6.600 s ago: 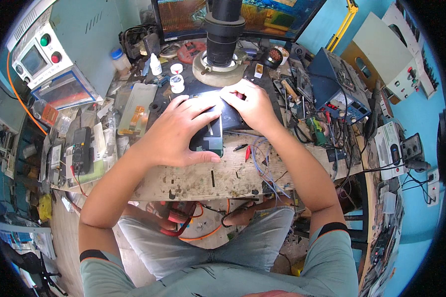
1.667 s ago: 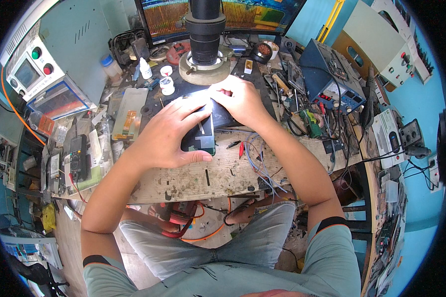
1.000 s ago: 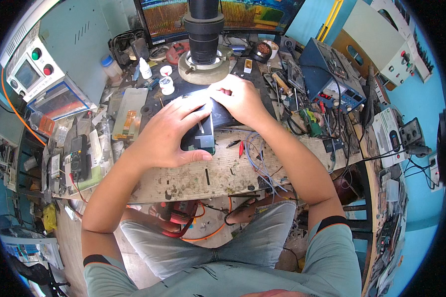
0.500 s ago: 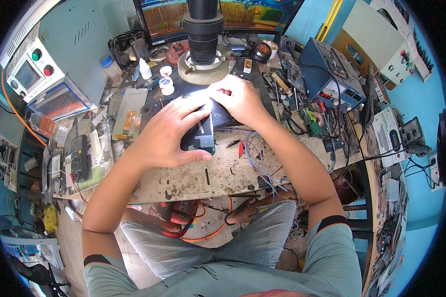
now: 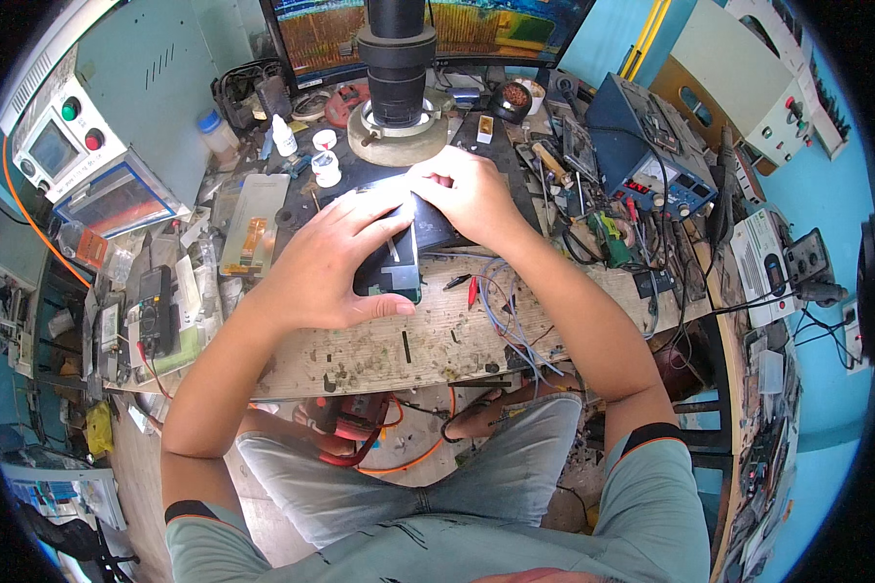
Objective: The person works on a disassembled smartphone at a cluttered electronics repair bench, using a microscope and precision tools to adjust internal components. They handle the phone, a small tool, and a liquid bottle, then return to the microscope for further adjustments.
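A dark, flat, phone-like device (image 5: pixel 396 275) lies on the bench below the microscope, with a pale strip on its surface. My left hand (image 5: pixel 331 257) steadies it, thumb at the near end and fingers stretched across the far part. My right hand (image 5: pixel 473 201) is closed in a pinch at the device's far end, close to my left fingertips. Whatever sits between those right fingers is hidden. Bright light falls where the hands meet, under the black microscope (image 5: pixel 397 83).
White jars (image 5: pixel 327 169) and a dropper bottle (image 5: pixel 284 136) stand far left. A monitor (image 5: pixel 515 34) is behind the microscope. Thin wires with a red clip (image 5: pixel 473 291) lie near my right forearm. Tools and a blue power supply (image 5: pixel 651 146) crowd the right.
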Demonstrator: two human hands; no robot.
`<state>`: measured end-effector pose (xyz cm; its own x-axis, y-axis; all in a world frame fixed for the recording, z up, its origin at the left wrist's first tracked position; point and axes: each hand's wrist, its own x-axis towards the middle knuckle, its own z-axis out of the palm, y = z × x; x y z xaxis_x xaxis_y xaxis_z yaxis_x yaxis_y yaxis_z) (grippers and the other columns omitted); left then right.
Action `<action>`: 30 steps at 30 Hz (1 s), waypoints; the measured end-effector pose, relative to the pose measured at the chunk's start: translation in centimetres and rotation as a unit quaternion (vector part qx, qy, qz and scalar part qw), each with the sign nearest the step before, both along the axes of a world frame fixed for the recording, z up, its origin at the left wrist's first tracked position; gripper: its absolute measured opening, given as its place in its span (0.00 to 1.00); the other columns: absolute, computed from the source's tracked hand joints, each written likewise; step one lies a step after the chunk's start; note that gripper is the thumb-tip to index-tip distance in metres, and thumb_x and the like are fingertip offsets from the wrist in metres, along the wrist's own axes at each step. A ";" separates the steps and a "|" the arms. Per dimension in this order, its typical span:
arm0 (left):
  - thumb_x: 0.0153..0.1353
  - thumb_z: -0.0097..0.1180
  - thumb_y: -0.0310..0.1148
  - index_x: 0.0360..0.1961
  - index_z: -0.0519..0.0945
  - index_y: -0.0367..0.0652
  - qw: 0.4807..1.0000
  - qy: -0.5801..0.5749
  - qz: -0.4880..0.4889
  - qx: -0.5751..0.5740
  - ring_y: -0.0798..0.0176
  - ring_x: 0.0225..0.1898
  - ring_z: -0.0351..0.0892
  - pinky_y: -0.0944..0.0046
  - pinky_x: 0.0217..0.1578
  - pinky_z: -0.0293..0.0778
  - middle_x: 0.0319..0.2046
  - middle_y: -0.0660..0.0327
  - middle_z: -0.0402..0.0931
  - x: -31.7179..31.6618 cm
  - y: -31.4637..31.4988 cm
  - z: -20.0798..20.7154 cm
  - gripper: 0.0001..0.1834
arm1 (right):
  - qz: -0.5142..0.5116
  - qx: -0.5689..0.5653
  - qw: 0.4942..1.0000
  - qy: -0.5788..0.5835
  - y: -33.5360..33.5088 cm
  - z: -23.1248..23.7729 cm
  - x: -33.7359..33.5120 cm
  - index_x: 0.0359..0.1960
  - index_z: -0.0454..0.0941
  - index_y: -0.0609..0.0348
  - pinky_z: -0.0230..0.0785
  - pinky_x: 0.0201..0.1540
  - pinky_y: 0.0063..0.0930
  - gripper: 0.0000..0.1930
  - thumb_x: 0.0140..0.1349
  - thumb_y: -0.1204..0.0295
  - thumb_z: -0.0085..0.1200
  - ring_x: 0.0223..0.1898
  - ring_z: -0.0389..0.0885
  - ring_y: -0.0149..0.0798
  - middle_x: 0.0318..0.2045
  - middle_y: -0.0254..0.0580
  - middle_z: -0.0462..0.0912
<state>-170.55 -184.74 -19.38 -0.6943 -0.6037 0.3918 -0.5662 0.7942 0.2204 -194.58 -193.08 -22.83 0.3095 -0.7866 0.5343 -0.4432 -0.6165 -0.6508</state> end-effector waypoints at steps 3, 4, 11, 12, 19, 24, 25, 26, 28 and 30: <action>0.50 0.72 0.65 0.71 0.73 0.40 1.000 -0.020 0.008 0.022 0.37 0.73 0.66 0.40 0.76 0.57 0.71 0.43 0.69 0.1 -0.1 -0.1 0.54 | -0.002 -0.002 1.000 0.004 0.0 0.1 0.0 0.42 0.90 0.59 0.75 0.39 0.32 0.12 0.63 0.64 0.66 0.32 0.82 0.37 0.32 0.41 0.85; 0.50 0.72 0.65 0.71 0.73 0.40 0.999 -0.020 0.009 0.023 0.37 0.73 0.65 0.40 0.76 0.56 0.71 0.43 0.69 0.1 -0.1 -0.1 0.54 | -0.002 -0.002 1.000 0.003 0.1 0.1 0.0 0.42 0.90 0.59 0.75 0.39 0.32 0.12 0.63 0.64 0.66 0.32 0.82 0.37 0.32 0.41 0.85; 0.49 0.73 0.64 0.71 0.73 0.40 1.000 -0.016 0.002 0.013 0.36 0.73 0.65 0.41 0.75 0.58 0.71 0.44 0.69 0.2 -0.1 -0.2 0.54 | 0.000 -0.005 1.000 0.004 0.0 0.1 0.0 0.42 0.90 0.59 0.74 0.39 0.32 0.12 0.63 0.64 0.66 0.32 0.81 0.36 0.32 0.40 0.85; 0.49 0.73 0.64 0.71 0.73 0.40 1.000 -0.017 0.003 0.013 0.36 0.73 0.65 0.42 0.75 0.58 0.71 0.44 0.69 0.2 -0.1 -0.2 0.54 | 0.001 -0.004 1.000 0.004 0.0 0.1 0.1 0.42 0.90 0.59 0.74 0.39 0.32 0.12 0.63 0.64 0.66 0.32 0.81 0.36 0.32 0.40 0.85; 0.49 0.73 0.64 0.70 0.74 0.40 1.000 -0.022 0.005 0.012 0.36 0.73 0.65 0.41 0.74 0.59 0.71 0.44 0.69 0.1 -0.1 -0.1 0.54 | 0.000 -0.009 1.000 0.004 0.0 0.0 0.0 0.42 0.90 0.59 0.74 0.39 0.32 0.12 0.63 0.64 0.66 0.32 0.81 0.37 0.32 0.41 0.85; 0.51 0.74 0.63 0.63 0.78 0.35 1.000 0.009 -0.002 -0.003 0.37 0.70 0.69 0.41 0.74 0.61 0.67 0.43 0.73 -0.1 0.1 0.0 0.49 | -0.002 -0.009 1.000 0.009 0.1 0.2 -0.1 0.41 0.90 0.59 0.74 0.39 0.32 0.12 0.63 0.65 0.66 0.32 0.81 0.37 0.32 0.41 0.85; 0.51 0.74 0.63 0.63 0.78 0.35 1.000 0.008 -0.001 -0.003 0.36 0.70 0.69 0.41 0.74 0.61 0.67 0.43 0.73 -0.1 0.1 0.1 0.49 | 0.000 -0.012 1.000 0.006 0.2 0.3 0.0 0.40 0.90 0.60 0.75 0.39 0.34 0.11 0.63 0.65 0.65 0.32 0.83 0.40 0.32 0.44 0.85; 0.51 0.74 0.63 0.63 0.78 0.35 1.000 0.008 -0.001 -0.003 0.36 0.70 0.69 0.42 0.73 0.61 0.67 0.43 0.73 0.0 0.2 0.1 0.49 | 0.001 -0.014 1.000 0.002 0.3 0.4 0.2 0.39 0.89 0.61 0.76 0.38 0.35 0.11 0.63 0.66 0.65 0.32 0.84 0.43 0.32 0.46 0.85; 0.51 0.74 0.63 0.64 0.78 0.35 1.000 0.007 0.000 -0.001 0.36 0.70 0.69 0.42 0.73 0.61 0.67 0.44 0.73 -0.1 0.2 0.1 0.49 | 0.003 -0.019 1.000 0.000 0.3 0.5 0.2 0.38 0.89 0.61 0.76 0.38 0.37 0.10 0.62 0.67 0.64 0.32 0.85 0.46 0.32 0.49 0.85; 0.51 0.74 0.63 0.64 0.78 0.35 1.000 0.008 -0.001 -0.002 0.36 0.70 0.69 0.42 0.73 0.62 0.67 0.44 0.73 -0.2 0.1 0.1 0.49 | 0.003 -0.024 1.000 0.002 0.3 0.5 0.0 0.38 0.89 0.62 0.76 0.38 0.36 0.10 0.62 0.67 0.64 0.32 0.84 0.46 0.32 0.49 0.85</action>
<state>-170.73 -184.61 -19.31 -0.6888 -0.6004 0.4064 -0.5609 0.7965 0.2259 -194.61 -192.78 -22.35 0.3169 -0.7580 0.5701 -0.4421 -0.6498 -0.6183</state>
